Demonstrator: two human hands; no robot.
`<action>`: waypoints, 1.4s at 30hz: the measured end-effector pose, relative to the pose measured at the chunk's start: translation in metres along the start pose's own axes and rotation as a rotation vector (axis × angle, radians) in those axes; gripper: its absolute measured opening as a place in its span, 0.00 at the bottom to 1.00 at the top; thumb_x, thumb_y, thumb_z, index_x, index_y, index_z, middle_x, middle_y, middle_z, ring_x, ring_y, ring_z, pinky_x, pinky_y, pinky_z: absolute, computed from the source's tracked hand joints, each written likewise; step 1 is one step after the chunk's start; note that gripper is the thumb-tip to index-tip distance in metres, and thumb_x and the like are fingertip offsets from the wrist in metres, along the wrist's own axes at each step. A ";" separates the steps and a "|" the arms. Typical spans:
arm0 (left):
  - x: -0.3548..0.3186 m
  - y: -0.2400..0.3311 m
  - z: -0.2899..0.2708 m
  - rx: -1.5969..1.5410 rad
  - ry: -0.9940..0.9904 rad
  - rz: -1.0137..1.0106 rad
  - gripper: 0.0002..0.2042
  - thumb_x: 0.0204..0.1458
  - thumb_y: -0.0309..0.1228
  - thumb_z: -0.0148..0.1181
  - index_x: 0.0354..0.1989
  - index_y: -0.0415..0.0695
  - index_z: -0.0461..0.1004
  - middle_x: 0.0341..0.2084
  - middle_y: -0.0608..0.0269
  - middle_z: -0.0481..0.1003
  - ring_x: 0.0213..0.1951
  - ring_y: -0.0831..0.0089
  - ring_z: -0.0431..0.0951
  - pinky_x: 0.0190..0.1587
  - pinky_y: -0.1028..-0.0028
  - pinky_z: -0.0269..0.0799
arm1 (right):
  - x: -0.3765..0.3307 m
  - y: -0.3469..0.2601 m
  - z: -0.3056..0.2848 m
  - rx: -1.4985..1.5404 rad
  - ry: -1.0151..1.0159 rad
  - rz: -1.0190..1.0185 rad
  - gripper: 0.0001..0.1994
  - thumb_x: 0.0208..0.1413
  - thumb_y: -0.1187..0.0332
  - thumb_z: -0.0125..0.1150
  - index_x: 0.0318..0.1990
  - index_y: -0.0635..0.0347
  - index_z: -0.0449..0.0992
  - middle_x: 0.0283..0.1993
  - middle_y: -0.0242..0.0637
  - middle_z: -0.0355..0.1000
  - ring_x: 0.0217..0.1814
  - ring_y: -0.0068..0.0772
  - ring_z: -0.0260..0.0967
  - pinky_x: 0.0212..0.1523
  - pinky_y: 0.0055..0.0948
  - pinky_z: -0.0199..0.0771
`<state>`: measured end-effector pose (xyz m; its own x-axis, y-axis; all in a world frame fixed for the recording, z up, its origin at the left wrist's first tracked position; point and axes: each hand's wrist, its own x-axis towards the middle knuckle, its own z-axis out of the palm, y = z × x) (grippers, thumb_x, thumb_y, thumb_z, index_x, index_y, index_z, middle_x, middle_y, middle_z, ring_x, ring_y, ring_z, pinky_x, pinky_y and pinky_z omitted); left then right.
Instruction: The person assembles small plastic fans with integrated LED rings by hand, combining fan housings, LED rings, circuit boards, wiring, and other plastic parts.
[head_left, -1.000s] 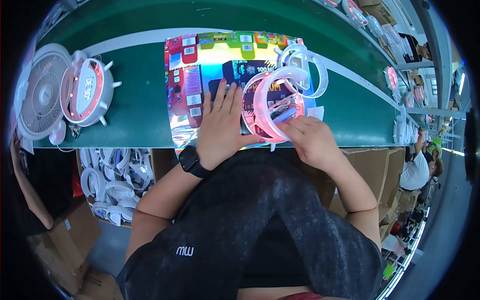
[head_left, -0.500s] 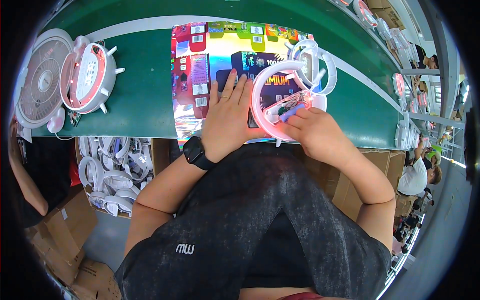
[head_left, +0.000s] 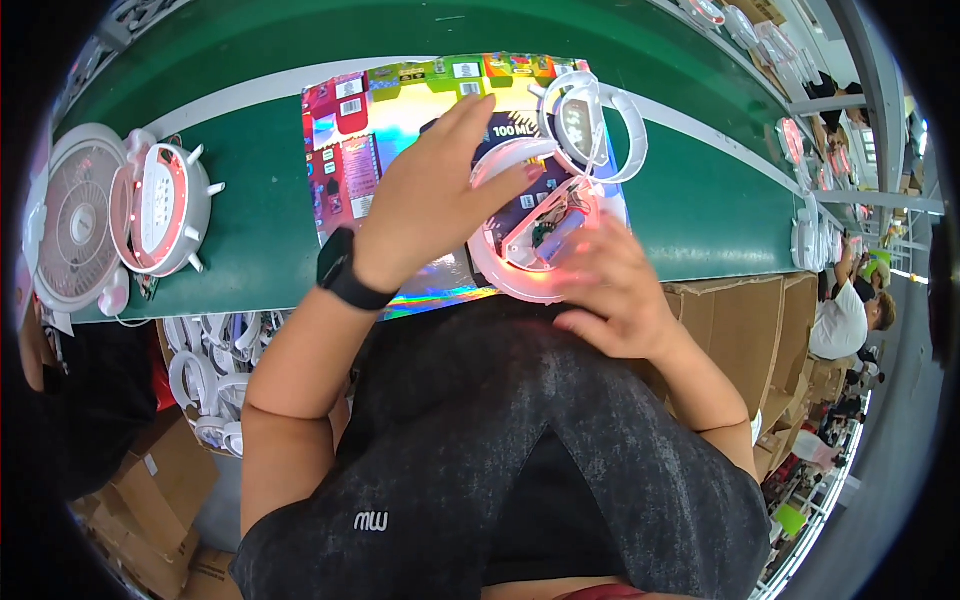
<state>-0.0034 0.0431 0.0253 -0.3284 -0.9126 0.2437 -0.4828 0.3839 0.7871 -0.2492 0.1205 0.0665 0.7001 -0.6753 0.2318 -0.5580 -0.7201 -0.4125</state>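
Observation:
A round white ring-shaped fan housing (head_left: 532,262), glowing pink, lies on a shiny holographic printed sheet (head_left: 390,120) on the green conveyor belt. My left hand (head_left: 430,200) rests flat on the sheet with its fingers over the housing's upper rim. At the housing's lower right edge, my right hand (head_left: 615,285) holds it with fingers curled on the rim. A second white ring part (head_left: 592,112) lies just behind, touching the first. I wear a black watch (head_left: 345,272) on my left wrist.
A finished fan with grille (head_left: 75,230) and a spiked white back part (head_left: 165,208) sit at the belt's left. A box of white rings (head_left: 215,375) stands below the belt. Cardboard cartons (head_left: 760,330) are at right, where another person (head_left: 845,315) sits.
Both hands and the glowing housing sit lower and closer in the view. My left hand has slid from beside the housing onto its upper rim.

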 end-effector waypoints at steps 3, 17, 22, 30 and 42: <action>0.022 -0.007 0.022 -0.027 -0.085 -0.044 0.33 0.57 0.52 0.55 0.59 0.34 0.68 0.53 0.40 0.73 0.54 0.48 0.74 0.56 0.60 0.69 | -0.002 0.003 0.012 0.025 0.445 0.289 0.12 0.48 0.70 0.69 0.42 0.60 0.79 0.47 0.44 0.72 0.58 0.46 0.69 0.58 0.43 0.68; 0.015 -0.007 0.056 -0.447 -0.342 -0.105 0.31 0.64 0.52 0.47 0.62 0.35 0.66 0.61 0.42 0.67 0.67 0.51 0.61 0.67 0.63 0.56 | -0.025 0.027 0.050 0.446 0.570 0.667 0.12 0.64 0.73 0.55 0.52 0.65 0.78 0.55 0.43 0.73 0.57 0.39 0.72 0.57 0.31 0.69; 0.022 -0.012 0.052 -0.818 -0.474 -0.258 0.21 0.64 0.41 0.51 0.51 0.33 0.74 0.57 0.50 0.71 0.62 0.59 0.68 0.64 0.67 0.60 | -0.030 0.026 0.060 0.473 0.563 0.624 0.12 0.65 0.71 0.54 0.51 0.65 0.78 0.56 0.44 0.72 0.59 0.38 0.71 0.58 0.31 0.68; 0.007 -0.012 0.063 -1.060 -0.241 -0.340 0.15 0.57 0.26 0.54 0.52 0.36 0.72 0.42 0.61 0.74 0.49 0.73 0.73 0.56 0.77 0.65 | -0.035 0.028 0.061 0.505 0.546 0.625 0.11 0.66 0.72 0.52 0.49 0.69 0.77 0.56 0.44 0.72 0.58 0.37 0.70 0.57 0.31 0.68; 0.002 -0.012 0.060 -1.145 0.026 -0.403 0.18 0.49 0.13 0.61 0.50 0.36 0.72 0.42 0.61 0.75 0.46 0.74 0.76 0.51 0.76 0.73 | -0.031 0.026 0.052 0.440 0.464 0.682 0.12 0.64 0.76 0.51 0.50 0.69 0.76 0.58 0.43 0.70 0.61 0.37 0.68 0.61 0.32 0.64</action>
<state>-0.0473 0.0450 -0.0174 -0.2973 -0.9454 -0.1333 0.4547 -0.2629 0.8510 -0.2625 0.1312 0.0030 -0.0174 -0.9942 0.1057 -0.4977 -0.0830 -0.8634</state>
